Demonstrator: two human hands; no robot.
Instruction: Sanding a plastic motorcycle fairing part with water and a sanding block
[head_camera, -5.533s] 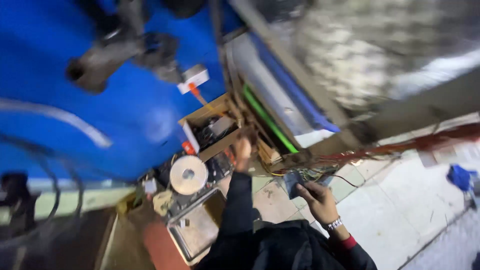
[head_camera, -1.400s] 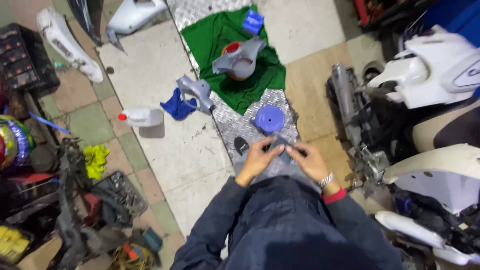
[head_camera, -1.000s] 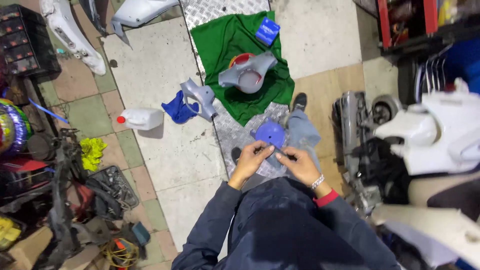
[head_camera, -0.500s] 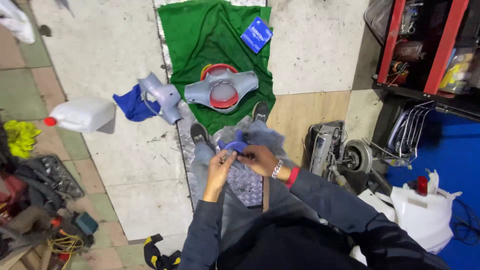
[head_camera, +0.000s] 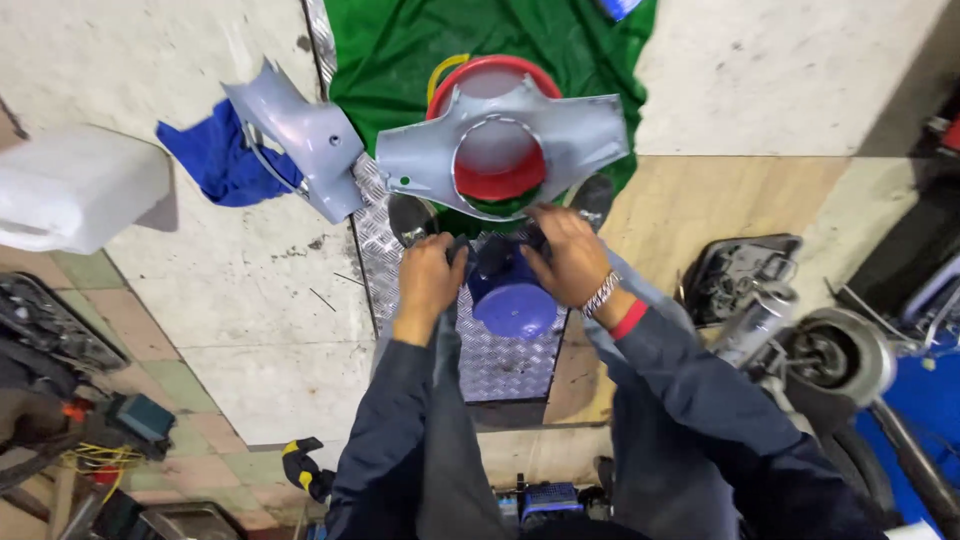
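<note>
The floor (head_camera: 250, 300) fills the view: pale, scuffed concrete slabs, with worn tiles toward the lower left and a bare plywood panel (head_camera: 700, 200) to the right of the metal strip. That strip, a tread-patterned metal plate (head_camera: 510, 360), runs up the middle and serves as the landmark here. Over its upper end lies a green cloth (head_camera: 400, 50), and on the cloth rests a grey plastic cowling (head_camera: 590, 135) with a round opening, through which a red bowl (head_camera: 500, 180) shows. Left of the plate, a second grey fairing piece (head_camera: 300, 135) sits tilted on a blue rag (head_camera: 215, 160), and farther left stands a white plastic jug (head_camera: 75, 185). Right of the plate, beyond the plywood, are dark engine parts and a wheel hub (head_camera: 835, 355). Directly above the plate, the person, in dark blue sleeves, holds a round blue cap-like part (head_camera: 512, 295) between both hands. The left hand (head_camera: 428, 280) is closed on its left side, and the right hand (head_camera: 570, 258), with a metal bracelet at the wrist, wraps over its upper right edge.
</note>
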